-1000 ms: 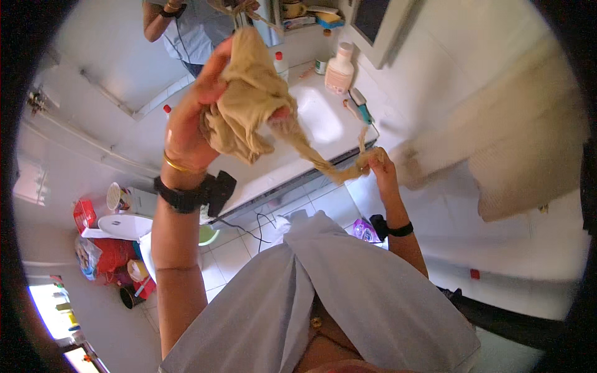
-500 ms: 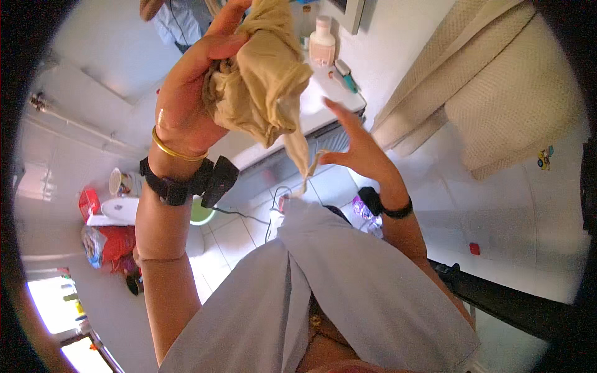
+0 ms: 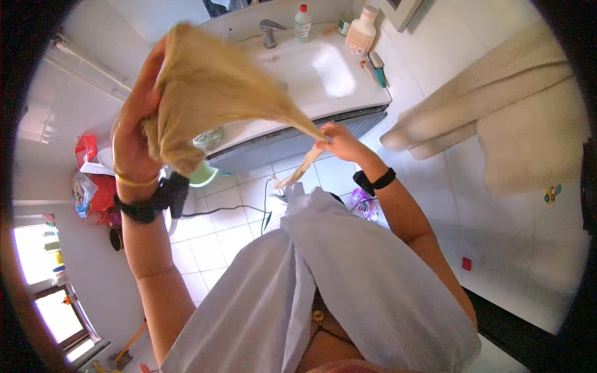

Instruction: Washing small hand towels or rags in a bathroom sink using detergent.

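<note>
At the left, a red plastic basket (image 3: pixel 86 149) is seen on the tiled floor by the wall. The left hand (image 3: pixel 138 127) is raised high, its fingers bunched closed on the bulk of a soft yellow-beige cloth (image 3: pixel 208 93), which is held up in front of the white washbasin counter (image 3: pixel 348 93). Compared with half a second ago, the cloth has been drawn out: the right hand (image 3: pixel 339 142), then spread open and free of it, is now pinched on a narrow tail of the fabric, so a taut strip is stretched between both hands, while a loose end (image 3: pixel 292 177) dangles below. The cloth is judged to be under pull rather than merely held. Open air is left beneath the strip, above the floor tiles. To the right, the counter's front edge lies just behind the right hand, and a cream towel (image 3: pixel 497 124) hangs on the wall well apart.
</note>
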The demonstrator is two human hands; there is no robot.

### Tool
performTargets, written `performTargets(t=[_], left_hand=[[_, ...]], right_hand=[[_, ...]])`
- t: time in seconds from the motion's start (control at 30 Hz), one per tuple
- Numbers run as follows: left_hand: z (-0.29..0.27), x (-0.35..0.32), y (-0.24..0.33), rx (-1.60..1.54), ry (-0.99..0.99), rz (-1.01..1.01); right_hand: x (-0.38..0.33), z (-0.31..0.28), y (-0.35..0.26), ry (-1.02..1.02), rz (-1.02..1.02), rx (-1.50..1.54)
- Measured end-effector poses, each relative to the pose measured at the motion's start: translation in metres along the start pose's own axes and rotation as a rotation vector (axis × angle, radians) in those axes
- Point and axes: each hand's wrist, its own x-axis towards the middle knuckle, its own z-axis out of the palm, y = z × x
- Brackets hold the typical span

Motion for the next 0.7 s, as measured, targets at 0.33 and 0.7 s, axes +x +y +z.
performTargets(t=[0.33,0.7], left_hand=[[-0.262,-0.126,-0.133,0.933,0.295,-0.377],[-0.127,-0.030,-0.230,0.736,-0.168,-0.043]], right_hand=[[0.064,-0.092,-0.131,-0.091,0.175,0.936],[0.116,-0.071,-0.201,-0.162,-0.001,0.687]])
